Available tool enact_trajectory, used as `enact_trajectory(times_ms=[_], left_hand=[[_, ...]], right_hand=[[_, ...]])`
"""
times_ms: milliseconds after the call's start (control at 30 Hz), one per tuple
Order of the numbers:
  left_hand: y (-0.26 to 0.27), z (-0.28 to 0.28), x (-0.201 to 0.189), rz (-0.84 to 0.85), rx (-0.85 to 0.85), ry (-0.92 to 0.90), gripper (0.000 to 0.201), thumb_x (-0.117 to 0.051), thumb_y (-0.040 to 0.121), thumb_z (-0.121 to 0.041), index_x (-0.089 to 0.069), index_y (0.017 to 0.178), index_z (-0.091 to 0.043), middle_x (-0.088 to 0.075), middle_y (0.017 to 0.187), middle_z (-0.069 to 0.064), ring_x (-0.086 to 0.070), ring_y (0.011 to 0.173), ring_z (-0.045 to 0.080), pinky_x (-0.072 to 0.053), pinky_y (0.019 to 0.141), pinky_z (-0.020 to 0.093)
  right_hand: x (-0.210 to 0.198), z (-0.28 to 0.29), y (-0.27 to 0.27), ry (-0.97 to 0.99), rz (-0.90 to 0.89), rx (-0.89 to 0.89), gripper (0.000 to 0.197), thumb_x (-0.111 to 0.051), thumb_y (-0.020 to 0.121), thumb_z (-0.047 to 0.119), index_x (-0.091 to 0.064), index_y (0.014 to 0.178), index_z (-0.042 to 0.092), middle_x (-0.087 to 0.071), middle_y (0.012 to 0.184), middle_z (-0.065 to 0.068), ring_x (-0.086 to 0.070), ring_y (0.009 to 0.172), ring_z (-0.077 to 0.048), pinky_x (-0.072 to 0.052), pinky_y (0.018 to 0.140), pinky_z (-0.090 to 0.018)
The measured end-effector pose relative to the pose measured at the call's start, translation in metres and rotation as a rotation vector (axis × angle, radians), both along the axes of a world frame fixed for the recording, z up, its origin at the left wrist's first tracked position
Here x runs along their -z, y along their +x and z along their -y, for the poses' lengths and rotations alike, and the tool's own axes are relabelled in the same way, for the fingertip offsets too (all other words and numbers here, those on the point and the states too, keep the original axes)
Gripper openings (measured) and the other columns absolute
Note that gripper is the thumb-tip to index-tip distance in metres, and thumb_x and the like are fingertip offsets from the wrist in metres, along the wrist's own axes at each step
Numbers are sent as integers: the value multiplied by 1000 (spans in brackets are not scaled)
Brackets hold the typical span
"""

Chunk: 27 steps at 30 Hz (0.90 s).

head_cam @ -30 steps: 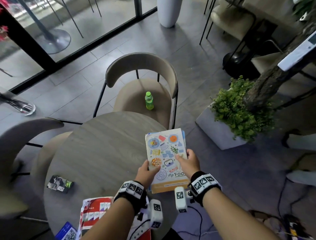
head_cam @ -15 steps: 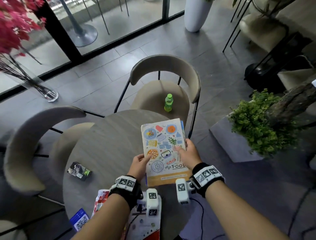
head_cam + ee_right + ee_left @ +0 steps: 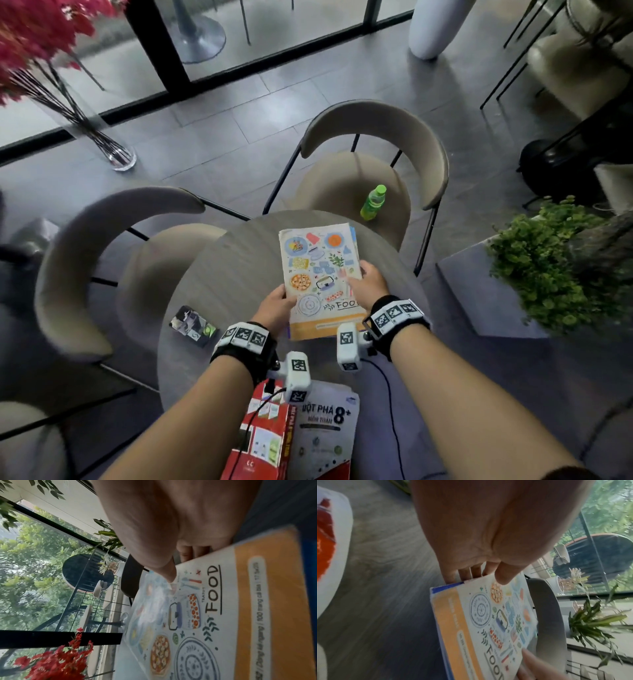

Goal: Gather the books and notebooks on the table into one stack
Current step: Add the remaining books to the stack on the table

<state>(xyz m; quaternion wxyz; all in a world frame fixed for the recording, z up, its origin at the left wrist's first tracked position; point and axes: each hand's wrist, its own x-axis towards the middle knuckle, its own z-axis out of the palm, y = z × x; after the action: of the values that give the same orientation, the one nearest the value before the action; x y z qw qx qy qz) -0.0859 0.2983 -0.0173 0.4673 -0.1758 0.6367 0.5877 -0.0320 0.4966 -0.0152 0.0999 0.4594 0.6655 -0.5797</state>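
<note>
Both hands hold a small stack of notebooks over the round wooden table [image 3: 219, 274]; the top one is a white FOOD notebook [image 3: 318, 277] [image 3: 488, 626] [image 3: 223, 615] with food drawings and an orange band, and blue covers peek out underneath. My left hand [image 3: 275, 306] [image 3: 488, 534] grips its left edge, thumb on the cover, fingers beneath. My right hand [image 3: 368, 286] [image 3: 163, 527] grips the right edge the same way. A red book [image 3: 263, 435] and a white book with "8+" [image 3: 325, 435] lie at the table's near edge below my wrists.
A small dark card pack [image 3: 193, 325] lies on the table's left side. Beige chairs [image 3: 376, 164] ring the table; one seat carries a green bottle [image 3: 373, 202]. A planter with a green bush [image 3: 548, 267] stands at right, and a vase of red flowers [image 3: 102, 137] at left.
The held stack has shifted left, from past the table's right edge to over the tabletop. The head view has swung, so the near books show more fully.
</note>
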Motion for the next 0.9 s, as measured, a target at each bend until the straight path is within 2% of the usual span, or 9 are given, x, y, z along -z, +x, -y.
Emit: enact_trajectory(times_ms=[133, 233, 300, 367, 433, 567, 667, 767, 900], left_hand=[[-2, 13, 0, 10, 29, 55, 31, -49, 100, -3, -63, 127, -12, -72, 124, 12, -72, 110, 28, -55, 98, 54], [6, 25, -6, -124, 166, 15, 32, -51, 100, -6, -58, 131, -12, -70, 128, 7, -71, 107, 17, -60, 94, 38], [17, 34, -11, -344, 325, -153, 39, -56, 99, -16, -53, 137, -13, -62, 134, 3, -63, 118, 16, -54, 102, 40], [32, 40, -19, -562, 486, -317, 36, -59, 97, -27, -59, 130, -15, -60, 131, 2, -58, 120, 17, -49, 105, 41], [48, 43, -23, -648, 631, -360, 31, -57, 95, -41, -64, 117, -21, -65, 120, -4, -62, 109, 14, -53, 96, 37], [72, 42, -24, -822, 940, -449, 48, -43, 84, -71, -61, 101, -31, -70, 98, -12, -66, 88, 10, -59, 82, 37], [81, 36, -23, -928, 1212, -591, 62, -38, 83, -77, -60, 106, -24, -69, 103, -2, -65, 95, 21, -56, 86, 41], [88, 33, -17, -929, 1474, -707, 74, -34, 80, -82, -68, 104, -21, -68, 109, 3, -59, 109, 25, -47, 94, 44], [94, 35, -7, -841, 1573, -754, 53, -43, 90, -62, -72, 105, -20, -69, 115, 4, -57, 113, 27, -45, 96, 42]], right_hand=[[3, 1, 11, 33, 45, -36, 15, -59, 93, 13, -72, 99, 19, -80, 98, -1, -77, 93, -25, -63, 89, -52], [-1, 2, 23, 45, 117, -43, 43, -58, 97, 17, -59, 140, 19, -71, 116, -5, -69, 103, -23, -57, 101, -45], [-5, 2, 35, 57, 156, -16, 61, -60, 98, 19, -40, 156, 13, -63, 131, -10, -63, 116, -25, -51, 106, -42], [-5, 4, 51, 70, 159, 1, 62, -64, 96, 21, -43, 154, 12, -63, 134, -11, -62, 122, -26, -50, 108, -41], [-1, 7, 71, 82, 164, 30, 60, -66, 92, 24, -51, 149, 14, -66, 135, -10, -64, 120, -24, -51, 106, -42], [-1, 21, 114, 68, 185, 94, 46, -61, 96, 21, -57, 142, 16, -70, 131, -8, -66, 103, -21, -55, 86, -36], [6, 27, 147, 82, 215, 124, 42, -61, 96, 19, -61, 137, 15, -72, 119, -6, -63, 99, -18, -53, 89, -38], [13, 32, 173, 85, 242, 143, 36, -63, 95, 18, -65, 131, 16, -69, 106, -2, -59, 90, -16, -45, 69, -24], [22, 42, 202, 64, 253, 152, 20, -63, 96, 18, -67, 115, 21, -72, 104, -6, -58, 74, -9, -39, 59, -16]])
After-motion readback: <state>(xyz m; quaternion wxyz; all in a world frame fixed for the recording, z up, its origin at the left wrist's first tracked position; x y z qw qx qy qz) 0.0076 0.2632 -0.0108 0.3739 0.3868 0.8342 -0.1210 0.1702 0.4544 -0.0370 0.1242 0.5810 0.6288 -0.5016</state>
